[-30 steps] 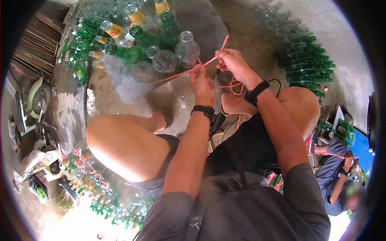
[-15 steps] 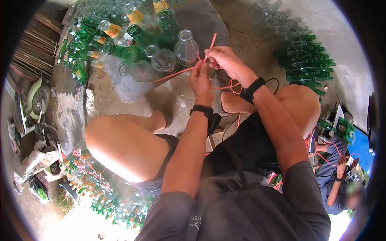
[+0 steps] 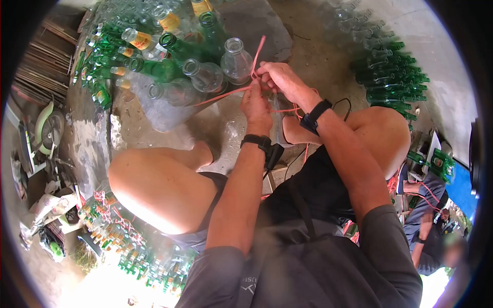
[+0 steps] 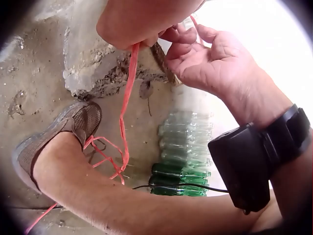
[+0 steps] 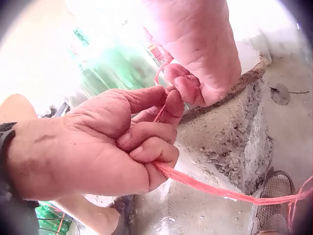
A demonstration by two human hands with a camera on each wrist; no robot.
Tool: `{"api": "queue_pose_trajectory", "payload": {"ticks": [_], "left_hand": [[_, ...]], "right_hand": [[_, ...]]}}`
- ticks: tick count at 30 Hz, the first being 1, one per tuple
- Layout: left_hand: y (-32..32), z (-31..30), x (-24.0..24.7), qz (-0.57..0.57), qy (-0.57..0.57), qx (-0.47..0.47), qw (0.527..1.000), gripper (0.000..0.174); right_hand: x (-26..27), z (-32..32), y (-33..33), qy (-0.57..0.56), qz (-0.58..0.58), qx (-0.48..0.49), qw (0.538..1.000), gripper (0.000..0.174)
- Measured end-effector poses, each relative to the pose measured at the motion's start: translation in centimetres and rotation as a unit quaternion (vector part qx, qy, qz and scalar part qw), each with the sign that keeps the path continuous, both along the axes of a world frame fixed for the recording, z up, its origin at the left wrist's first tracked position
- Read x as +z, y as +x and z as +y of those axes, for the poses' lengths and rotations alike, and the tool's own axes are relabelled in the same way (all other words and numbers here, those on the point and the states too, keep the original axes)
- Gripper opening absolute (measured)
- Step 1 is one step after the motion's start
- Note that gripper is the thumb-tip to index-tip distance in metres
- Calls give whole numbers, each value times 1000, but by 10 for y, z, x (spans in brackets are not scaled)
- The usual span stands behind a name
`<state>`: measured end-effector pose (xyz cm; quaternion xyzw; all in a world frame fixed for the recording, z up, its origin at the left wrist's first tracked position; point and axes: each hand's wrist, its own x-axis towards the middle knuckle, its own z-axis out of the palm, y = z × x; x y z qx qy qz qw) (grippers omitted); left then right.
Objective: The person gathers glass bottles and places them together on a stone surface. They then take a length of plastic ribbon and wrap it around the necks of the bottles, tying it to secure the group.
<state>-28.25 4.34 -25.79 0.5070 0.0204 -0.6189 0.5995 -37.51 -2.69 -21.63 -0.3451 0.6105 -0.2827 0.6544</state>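
1. The step in hand is, I judge, a knotting of 1 pink cord (image 5: 210, 188); 2 hands are meeting on it in the upper middle of the head view.
2. The left hand (image 3: 256, 108) is pinching the cord between thumb and finger, its other fingers curling over a strand that is trailing to the lower right of the right wrist view.
3. The right hand (image 3: 283, 79) is pinching the cord near its free end (the tip is pointing up, above the fingers, in the head view).
4. Another length is running left past the clear bottles (image 3: 237, 64); whether it is circling the whole group is hard to tell, the far side being hidden.
5. The next move is probably calling for steady tension and a tuck of the free end.
6. Counting the nearest bottles on the slab (image 3: 257, 25), upper left: 3 clear bottles, 3 green bottles (image 3: 213, 33), 3 orange-labelled bottles (image 3: 137, 38). The bottle stack (image 3: 390, 77), upper right, is defying a count.
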Motion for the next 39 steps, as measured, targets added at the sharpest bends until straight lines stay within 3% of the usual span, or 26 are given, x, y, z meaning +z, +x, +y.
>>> {"api": "queue_pose_trajectory", "payload": {"ticks": [2, 8, 15, 18, 21, 23, 24, 26, 29, 32, 33, 35, 39], "left_hand": [[3, -1, 0, 26, 21, -21, 999, 18], [6, -8, -17, 105, 21, -42, 993, 17], [15, -15, -12, 101, 67, -75, 990, 18], [24, -16, -5, 54, 100, -106, 988, 19], [32, -14, -4, 80, 105, -145, 981, 12], [33, -14, 2, 58, 103, -168, 979, 13], [35, -14, 6, 58, 104, -169, 978, 13], [38, -13, 6, 37, 102, -185, 977, 14], [44, -8, 6, 22, 66, -195, 978, 19], [47, -7, 6, 18, 71, -196, 978, 15], [47, -7, 6, 18, 71, -197, 978, 15], [45, -9, 9, 13, 81, -188, 979, 9], [50, -8, 14, 4, 103, -130, 986, 8]], "right_hand": [[3, -1, -2, 19, 13, 102, 995, 26], [-7, 2, 1, -35, 33, 98, 994, 20], [-2, -1, -4, -53, 50, 129, 989, 24], [5, -4, -9, -44, 1, 155, 987, 24], [7, -7, -11, -27, 51, 178, 982, 24], [-8, -9, -15, -130, 123, 269, 947, 25], [-14, -8, -19, -130, 123, 268, 947, 25], [-9, -9, -20, -217, 225, 341, 887, 29], [1, -9, -19, -220, 304, 368, 850, 28], [6, -9, -20, -254, 313, 395, 826, 24], [4, -8, -18, -253, 314, 394, 826, 24], [-8, -10, -13, -335, 379, 382, 773, 16], [-14, -14, -11, -420, 380, 318, 761, 11]]}}
